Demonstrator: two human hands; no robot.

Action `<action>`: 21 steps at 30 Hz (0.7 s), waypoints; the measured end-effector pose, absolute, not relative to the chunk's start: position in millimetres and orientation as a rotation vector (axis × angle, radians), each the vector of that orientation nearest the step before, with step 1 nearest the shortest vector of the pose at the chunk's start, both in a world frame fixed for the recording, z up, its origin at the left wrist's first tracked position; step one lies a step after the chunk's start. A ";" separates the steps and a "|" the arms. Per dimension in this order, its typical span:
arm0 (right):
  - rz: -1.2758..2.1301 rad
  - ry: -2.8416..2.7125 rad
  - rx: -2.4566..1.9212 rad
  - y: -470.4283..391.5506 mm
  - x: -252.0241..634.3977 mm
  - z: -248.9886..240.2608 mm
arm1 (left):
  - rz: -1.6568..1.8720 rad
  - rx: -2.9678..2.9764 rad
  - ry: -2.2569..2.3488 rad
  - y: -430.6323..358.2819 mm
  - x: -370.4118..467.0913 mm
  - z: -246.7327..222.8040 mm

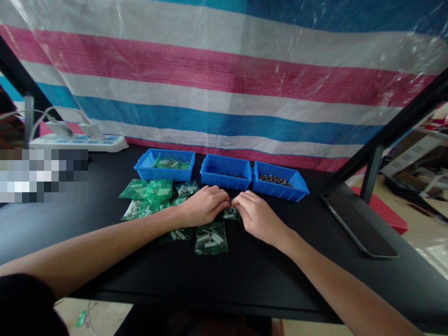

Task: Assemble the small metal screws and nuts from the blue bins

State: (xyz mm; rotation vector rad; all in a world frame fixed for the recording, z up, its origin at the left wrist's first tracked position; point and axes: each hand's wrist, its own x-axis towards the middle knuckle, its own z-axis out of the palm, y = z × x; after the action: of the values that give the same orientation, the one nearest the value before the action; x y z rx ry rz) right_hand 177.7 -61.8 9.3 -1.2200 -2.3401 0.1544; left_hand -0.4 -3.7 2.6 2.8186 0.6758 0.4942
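Observation:
My left hand (206,204) and my right hand (258,215) meet near the middle of the black table, fingers of both closed in a pinch. Between and below the fingertips is a small green plastic bag (231,213) with small parts in it, its top edge pinched by both hands. Just below lies another green bag (211,239) holding white cylindrical pieces. Several more green bags (150,193) are heaped to the left, partly behind my left wrist and forearm.
Three blue bins stand at the back: the left bin (140,169) holds green bags, the middle bin (224,180) a few dark small parts, the right bin (297,191) many metallic pieces. A phone (360,226) lies right. A power strip (79,143) sits back left.

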 end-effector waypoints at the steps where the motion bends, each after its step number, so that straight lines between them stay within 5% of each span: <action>1: 0.157 -2.328 -1.223 -62.0 177.7 9.2 | 0.498 2.812 0.678 -3.6 -0.4 2.3; 21: 0.108 -2.236 -1.311 -63.3 176.7 8.8 | 0.539 2.794 0.648 -3.6 0.4 3.9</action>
State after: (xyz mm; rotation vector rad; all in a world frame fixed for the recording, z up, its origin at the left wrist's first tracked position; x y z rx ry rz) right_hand 176.7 -63.3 8.8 -1.3109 -2.2358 0.1085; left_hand 0.4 -3.6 3.9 2.7942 0.6484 0.5392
